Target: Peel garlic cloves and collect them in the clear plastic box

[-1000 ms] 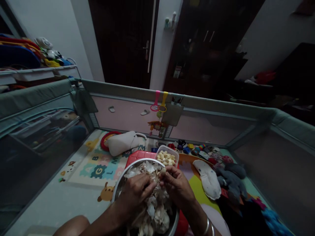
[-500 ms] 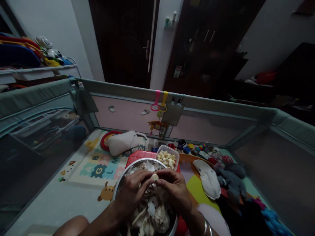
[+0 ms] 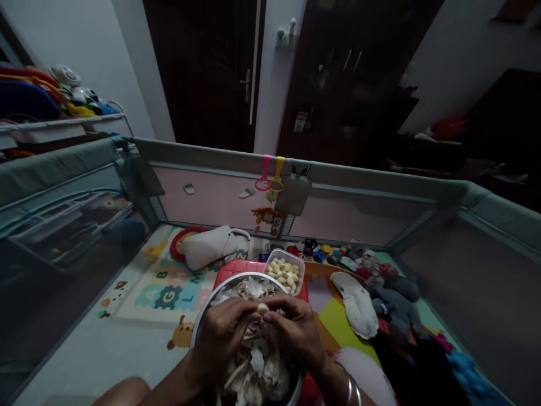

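Note:
A pale garlic clove (image 3: 262, 309) is pinched between the fingertips of my left hand (image 3: 226, 324) and my right hand (image 3: 296, 327). Both hands are closed around it, above a round metal bowl (image 3: 210, 294). Papery garlic skins (image 3: 257, 361) and garlic bulbs (image 3: 274, 373) fill the bowl, partly hidden by my hands and forearms. Just behind the bowl, a clear plastic container (image 3: 302, 265) holds several peeled cloves (image 3: 284, 272). It rests on a red stool or box (image 3: 236, 267), most of which the bowl covers.
A play mat (image 3: 147, 344) with letters lies underneath, enclosed by a grey-green playpen fence (image 3: 359, 175). To the left rear lies a white padded object (image 3: 207, 247). On the right are a white cushion (image 3: 355, 304), a grey plush toy (image 3: 395, 307) and small toys (image 3: 333, 256).
The view has shifted slightly. My fingers have moved a little on the clove, which both hands still hold over the bowl.

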`<state>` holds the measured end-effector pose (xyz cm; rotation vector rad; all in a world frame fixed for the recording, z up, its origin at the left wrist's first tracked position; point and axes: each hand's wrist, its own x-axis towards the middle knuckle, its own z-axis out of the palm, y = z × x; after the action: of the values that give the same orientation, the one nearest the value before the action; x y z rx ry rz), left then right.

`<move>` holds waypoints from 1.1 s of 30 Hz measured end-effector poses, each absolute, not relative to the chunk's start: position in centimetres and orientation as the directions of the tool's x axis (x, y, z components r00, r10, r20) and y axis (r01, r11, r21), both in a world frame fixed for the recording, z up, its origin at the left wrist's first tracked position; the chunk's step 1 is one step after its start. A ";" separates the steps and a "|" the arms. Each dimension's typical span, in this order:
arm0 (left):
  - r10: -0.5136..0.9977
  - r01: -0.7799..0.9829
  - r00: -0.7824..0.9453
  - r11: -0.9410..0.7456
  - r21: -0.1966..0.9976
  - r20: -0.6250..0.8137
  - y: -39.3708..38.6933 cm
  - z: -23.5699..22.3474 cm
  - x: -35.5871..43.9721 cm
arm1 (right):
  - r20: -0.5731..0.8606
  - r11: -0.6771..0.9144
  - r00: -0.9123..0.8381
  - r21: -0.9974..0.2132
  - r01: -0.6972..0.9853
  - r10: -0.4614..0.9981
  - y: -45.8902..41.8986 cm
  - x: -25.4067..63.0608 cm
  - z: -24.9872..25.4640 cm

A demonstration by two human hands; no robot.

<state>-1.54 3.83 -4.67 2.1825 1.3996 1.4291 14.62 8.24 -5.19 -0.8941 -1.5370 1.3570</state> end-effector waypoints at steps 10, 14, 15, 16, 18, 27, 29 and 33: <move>0.766 0.613 0.079 -0.542 0.575 0.638 4.1 -4.4 -1.7 | 0.131 0.112 -0.130 -0.984 -0.139 0.983 9.9 16.1 -4.6; 0.812 0.583 -0.003 -0.473 0.661 0.584 4.5 -4.1 -2.2 | 0.117 0.116 0.005 -0.974 -0.193 0.993 12.4 16.9 -5.0; 0.821 0.579 -0.021 -0.454 0.677 0.570 4.5 -4.1 -2.3 | 0.116 0.120 0.032 -0.972 -0.203 0.993 13.0 17.0 -5.2; 0.832 0.576 -0.038 -0.434 0.692 0.554 4.6 -4.0 -2.5 | 0.113 0.118 0.039 -0.972 -0.202 0.993 13.6 17.1 -5.4; 0.860 0.572 -0.070 -0.381 0.727 0.506 4.7 -4.0 -2.8 | 0.108 0.110 0.020 -0.974 -0.199 0.994 14.4 17.2 -5.8; 0.902 0.551 -0.163 -0.254 0.795 0.401 4.9 -3.7 -4.1 | 0.054 0.043 -0.257 -0.998 -0.049 0.965 12.2 17.6 -4.7; 0.896 0.563 -0.164 -0.258 0.785 0.412 4.9 -3.7 -4.2 | 0.079 0.129 -0.383 -0.986 0.107 0.920 11.5 17.7 -4.2; 0.888 0.594 -0.155 -0.267 0.758 0.434 4.9 -3.8 -4.6 | 0.082 0.382 -0.629 -0.852 0.358 0.773 10.3 17.7 -3.2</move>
<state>-4.64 4.87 -3.77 1.8148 1.6821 1.3883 17.73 10.26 -3.16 -0.9724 -2.1721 1.1671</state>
